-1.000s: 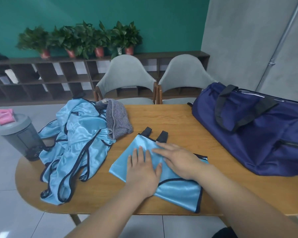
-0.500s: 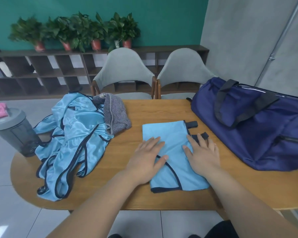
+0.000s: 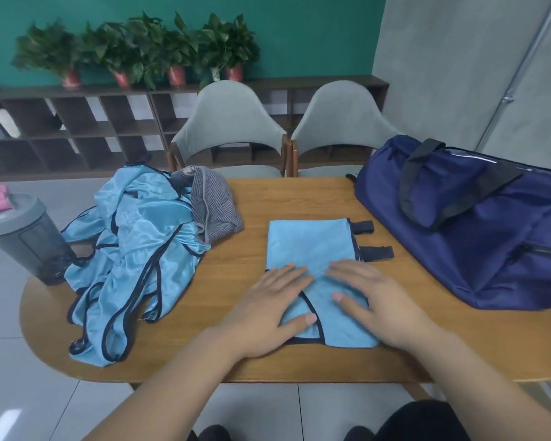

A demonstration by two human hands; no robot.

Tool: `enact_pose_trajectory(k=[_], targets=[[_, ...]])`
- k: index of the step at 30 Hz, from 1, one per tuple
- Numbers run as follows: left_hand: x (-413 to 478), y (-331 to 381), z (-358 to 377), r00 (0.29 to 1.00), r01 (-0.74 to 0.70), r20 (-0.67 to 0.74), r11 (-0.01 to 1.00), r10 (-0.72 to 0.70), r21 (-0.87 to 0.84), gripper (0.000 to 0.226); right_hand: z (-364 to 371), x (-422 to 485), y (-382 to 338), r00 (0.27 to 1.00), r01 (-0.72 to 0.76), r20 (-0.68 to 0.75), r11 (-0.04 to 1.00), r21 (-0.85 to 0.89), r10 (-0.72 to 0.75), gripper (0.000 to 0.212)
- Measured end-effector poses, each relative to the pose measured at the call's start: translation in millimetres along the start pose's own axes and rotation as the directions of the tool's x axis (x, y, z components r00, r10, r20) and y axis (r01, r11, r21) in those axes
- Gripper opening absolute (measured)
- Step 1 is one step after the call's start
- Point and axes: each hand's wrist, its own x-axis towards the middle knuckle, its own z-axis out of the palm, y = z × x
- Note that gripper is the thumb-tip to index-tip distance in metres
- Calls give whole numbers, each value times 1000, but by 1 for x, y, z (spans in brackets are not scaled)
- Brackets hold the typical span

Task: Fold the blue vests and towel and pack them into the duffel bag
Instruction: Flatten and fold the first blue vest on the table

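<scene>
One folded vest (image 3: 309,249) lies mid-surface (image 3: 229,281) under the left hand (image 3: 268,310) and right hand (image 3: 376,300), both flat with fingers straight, gripping nothing. The unfolded vests (image 3: 131,259) and towel (image 3: 213,211) lie heaped at left. The duffel bag (image 3: 474,237) at right is apparently not yet packed.

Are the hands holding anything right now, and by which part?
Nothing is gripped. Left hand and right hand lie flat, fingers straight, on the near half of the folded vest on the table.
</scene>
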Motion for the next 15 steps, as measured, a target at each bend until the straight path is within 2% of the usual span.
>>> enact_pose_trajectory(k=[1,3,8,12,15], targets=[[-2,2,3,1000,-18,19,1000,18,17,77,4,-5,0,996,43,75,999,2,-43,54],[-4,4,8,999,-20,49,998,17,65,77,14,-9,2,988,80,132,996,-44,-74,56],[-3,4,8,999,21,22,993,-24,119,77,19,-2,3,998,65,28,998,-27,-64,53],[-4,3,9,998,59,-20,996,-58,72,76,13,-11,-1,974,159,-168,986,46,-150,31],[-3,-2,10,994,66,-85,998,-65,2,77,9,-19,-5,973,208,-107,978,25,-204,41]])
